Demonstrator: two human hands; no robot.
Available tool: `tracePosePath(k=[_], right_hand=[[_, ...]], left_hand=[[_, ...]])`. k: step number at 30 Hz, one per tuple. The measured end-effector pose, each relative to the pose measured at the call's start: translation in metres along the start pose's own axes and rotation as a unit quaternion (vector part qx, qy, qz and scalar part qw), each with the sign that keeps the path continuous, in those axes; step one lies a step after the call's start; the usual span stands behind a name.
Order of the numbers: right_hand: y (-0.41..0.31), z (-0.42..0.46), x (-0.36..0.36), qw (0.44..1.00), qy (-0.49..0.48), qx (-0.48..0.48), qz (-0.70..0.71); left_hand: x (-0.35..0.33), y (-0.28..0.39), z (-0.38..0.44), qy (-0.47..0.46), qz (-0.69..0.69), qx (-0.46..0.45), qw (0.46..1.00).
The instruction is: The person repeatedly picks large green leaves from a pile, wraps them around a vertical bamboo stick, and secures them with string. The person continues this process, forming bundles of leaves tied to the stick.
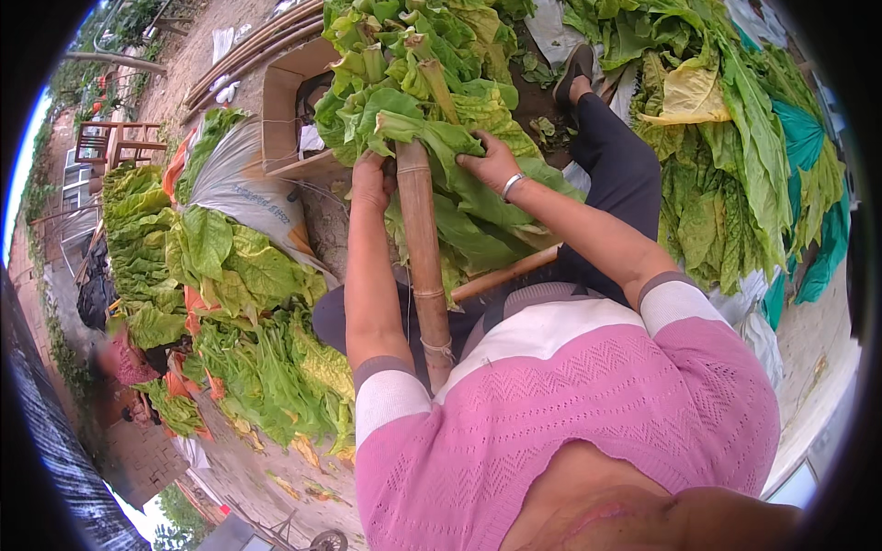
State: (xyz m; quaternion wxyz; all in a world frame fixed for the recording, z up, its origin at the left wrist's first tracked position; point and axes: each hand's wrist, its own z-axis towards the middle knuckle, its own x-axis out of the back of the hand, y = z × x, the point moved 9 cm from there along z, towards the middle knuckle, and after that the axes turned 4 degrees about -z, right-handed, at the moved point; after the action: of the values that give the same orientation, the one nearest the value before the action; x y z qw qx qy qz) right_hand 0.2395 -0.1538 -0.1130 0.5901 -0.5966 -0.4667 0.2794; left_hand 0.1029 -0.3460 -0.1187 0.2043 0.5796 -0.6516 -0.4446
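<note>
A thick bamboo pole (417, 227) slants up from my lap, tied with string near its lower end. Large green-yellow tobacco leaves (475, 34) hang bunched along its far part, cut stalk ends facing up. My left hand (372, 182) is curled close against the pole's left side beneath the leaves; its fingertips are hidden, so what it grips is unclear. To the right of the pole, my right hand (490, 165), with a silver bracelet (512, 186) at the wrist, pinches the edge of a green tobacco leaf (441, 141) whose stalk lies across the pole top.
Leaf piles (723, 186) lie at right over teal sheeting (799, 144). More leaves (275, 372) lie at left beside a printed woven sack (241, 186). A cardboard box (281, 117) and bamboo poles (255, 48) lie beyond. Another person (134, 361) is at far left.
</note>
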Motion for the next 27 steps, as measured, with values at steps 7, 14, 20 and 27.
tracePosePath(k=[7,14,20,27], right_hand=[[0.043,0.004,-0.057,0.993,-0.029,-0.064,-0.091],[0.102,0.026,-0.113,0.971,-0.182,-0.150,0.022],[0.014,0.023,0.127,0.968,-0.133,0.041,-0.209],[0.092,-0.056,0.560,0.652,0.324,-0.252,-0.637]], left_hand=[[-0.023,0.003,-0.008,-0.004,-0.041,-0.074,0.996],[-0.038,0.027,0.003,-0.006,0.110,-0.089,0.990],[-0.011,0.021,-0.075,-0.043,0.094,-0.005,0.995],[-0.048,-0.004,-0.193,-0.045,0.045,-0.032,0.997]])
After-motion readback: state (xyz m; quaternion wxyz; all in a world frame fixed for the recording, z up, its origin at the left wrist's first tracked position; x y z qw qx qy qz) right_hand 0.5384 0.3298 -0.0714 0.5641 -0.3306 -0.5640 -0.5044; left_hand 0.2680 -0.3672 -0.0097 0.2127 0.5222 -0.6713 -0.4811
